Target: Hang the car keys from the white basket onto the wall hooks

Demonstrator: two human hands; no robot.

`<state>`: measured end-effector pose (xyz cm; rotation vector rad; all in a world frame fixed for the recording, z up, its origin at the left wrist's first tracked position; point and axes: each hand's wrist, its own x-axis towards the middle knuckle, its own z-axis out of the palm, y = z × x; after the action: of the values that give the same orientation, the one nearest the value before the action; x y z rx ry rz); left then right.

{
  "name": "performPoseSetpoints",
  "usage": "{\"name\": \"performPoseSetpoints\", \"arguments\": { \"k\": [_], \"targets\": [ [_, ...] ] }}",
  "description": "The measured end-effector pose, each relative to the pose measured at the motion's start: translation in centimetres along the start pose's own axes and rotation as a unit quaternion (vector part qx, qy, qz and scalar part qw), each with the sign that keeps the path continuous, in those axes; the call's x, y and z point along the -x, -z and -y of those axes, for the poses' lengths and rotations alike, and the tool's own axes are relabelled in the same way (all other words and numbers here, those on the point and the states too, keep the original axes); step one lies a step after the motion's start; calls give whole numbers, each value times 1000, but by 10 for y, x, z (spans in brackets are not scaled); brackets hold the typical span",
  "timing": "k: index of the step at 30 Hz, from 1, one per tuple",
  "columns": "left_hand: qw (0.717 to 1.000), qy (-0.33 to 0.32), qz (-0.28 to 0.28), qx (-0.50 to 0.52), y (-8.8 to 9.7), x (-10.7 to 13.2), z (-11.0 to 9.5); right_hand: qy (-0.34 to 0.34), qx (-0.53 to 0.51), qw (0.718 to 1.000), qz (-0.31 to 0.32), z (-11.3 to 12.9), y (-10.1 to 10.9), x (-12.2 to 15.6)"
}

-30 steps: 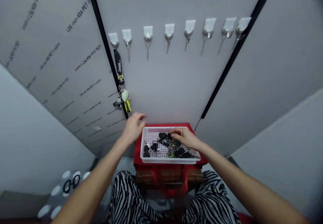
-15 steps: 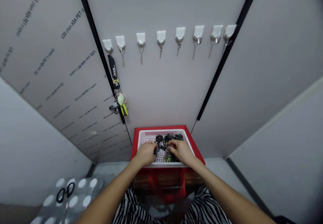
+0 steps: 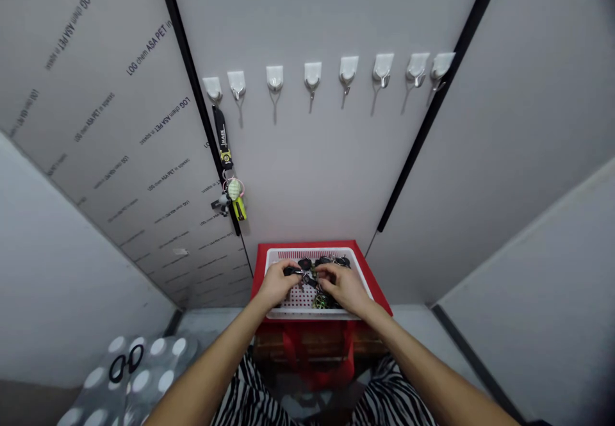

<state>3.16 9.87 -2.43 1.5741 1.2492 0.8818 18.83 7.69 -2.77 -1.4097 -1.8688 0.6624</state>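
Observation:
Both of my hands are inside a white perforated basket (image 3: 355,261) holding several bunches of keys and keychains (image 3: 321,300). My left hand (image 3: 275,285) pinches a black key fob (image 3: 291,271) on the basket's left side, with metal keys and a ring trailing to the right. On the right, my right hand (image 3: 343,287) has its fingers closed at the ring end of the pile; what lies between the fingertips is too small to make out. A black strap with a pale green charm and a yellow tag, a keychain (image 3: 221,138), hangs from the leftmost wall hook.
Several white adhesive hooks (image 3: 312,75) run in a row across the grey wall panel (image 3: 307,176). The basket stands on a red bag (image 3: 379,298). Black-handled scissors (image 3: 125,363) lie on wrapped bottles (image 3: 140,381) at lower left. Side walls stand close on both sides.
My left hand has shifted slightly up within the basket, raising the black key fob from the pile. The right hand stays nearly in place. The view has shifted slightly.

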Motion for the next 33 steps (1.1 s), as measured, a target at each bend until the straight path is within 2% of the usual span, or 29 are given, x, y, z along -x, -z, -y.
{"name": "performPoseSetpoints", "arguments": {
  "k": [2, 5, 9, 13, 15, 20, 24, 28, 33],
  "targets": [
    [995, 26, -10, 97, -2, -2, 1, 8, -14, 1000, 26, 5, -6, -1],
    [971, 66, 9, 231, -3, -1, 2, -1, -17, 998, 59, 9, -14, -4],
    [936, 89, 49, 337, 0, 3, 0, -34, -59, 997, 45, 9, -23, -11],
    [926, 70, 52, 367, 0, 5, -2, -120, -233, 964, 41, 16, -26, -18],
    [931, 54, 50, 358, -2, 4, -3, -133, -285, 949, 17, 23, -25, -21],
    [947, 16, 22, 319, -1, -2, -13, -53, -275, 958, -65, 43, -15, -36],
    [957, -23, -31, 286, 17, -13, -40, 0, -256, 963, -80, 74, 1, -61],
    [960, -96, -87, 246, 51, -20, -85, 64, -250, 962, -89, 125, 23, -89],
    [952, -184, -157, 188, 96, -26, -142, 117, -309, 938, -105, 186, 44, -126]
  ]
}}
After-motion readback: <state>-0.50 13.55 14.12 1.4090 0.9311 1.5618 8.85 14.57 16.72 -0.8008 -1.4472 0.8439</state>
